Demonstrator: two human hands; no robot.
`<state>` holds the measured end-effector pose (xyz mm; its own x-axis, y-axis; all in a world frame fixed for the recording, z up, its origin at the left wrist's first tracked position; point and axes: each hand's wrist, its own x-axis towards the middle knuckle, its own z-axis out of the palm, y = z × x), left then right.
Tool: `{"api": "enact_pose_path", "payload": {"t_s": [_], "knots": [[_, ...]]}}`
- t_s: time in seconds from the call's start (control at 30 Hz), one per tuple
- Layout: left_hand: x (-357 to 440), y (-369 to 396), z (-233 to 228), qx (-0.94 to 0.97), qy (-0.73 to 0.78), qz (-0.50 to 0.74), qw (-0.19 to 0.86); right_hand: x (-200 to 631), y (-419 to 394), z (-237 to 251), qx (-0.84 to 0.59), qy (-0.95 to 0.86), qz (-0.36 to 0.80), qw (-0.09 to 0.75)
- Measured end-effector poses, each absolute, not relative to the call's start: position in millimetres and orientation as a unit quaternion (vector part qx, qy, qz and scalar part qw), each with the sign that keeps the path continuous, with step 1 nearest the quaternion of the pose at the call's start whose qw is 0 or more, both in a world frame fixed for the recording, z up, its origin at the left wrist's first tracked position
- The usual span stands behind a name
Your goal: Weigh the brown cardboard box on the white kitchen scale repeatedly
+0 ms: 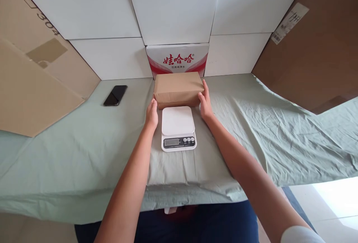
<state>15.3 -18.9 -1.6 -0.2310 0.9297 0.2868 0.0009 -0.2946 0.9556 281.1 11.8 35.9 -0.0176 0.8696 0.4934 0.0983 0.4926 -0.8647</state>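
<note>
Between both hands is a closed brown cardboard box point(179, 85), just behind a white kitchen scale point(178, 120). My left hand point(152, 114) presses on the box's left end, thumb near the front corner. My right hand point(206, 102) wraps the right end, its thumb on the front face and its fingers along the side. The scale's platform bears nothing, and its small display looks blank. Whether the box's underside touches the cloth I cannot tell.
A black phone point(115, 95) lies on the green cloth point(84, 142) at left. Behind the brown box stands a white and red carton point(178, 59) against white panels point(173, 8). Large cardboard sheets flank the table at left point(41, 86) and right point(316, 56).
</note>
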Motion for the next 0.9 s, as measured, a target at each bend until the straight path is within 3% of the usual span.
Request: {"api": "enact_pose_path", "payload": {"t_s": [0.9], "knots": [[13, -23, 6, 0.454, 0.459, 0.669, 0.368, 282, 10, 31, -0.393, -0.63, 0.318, 0.589]]}}
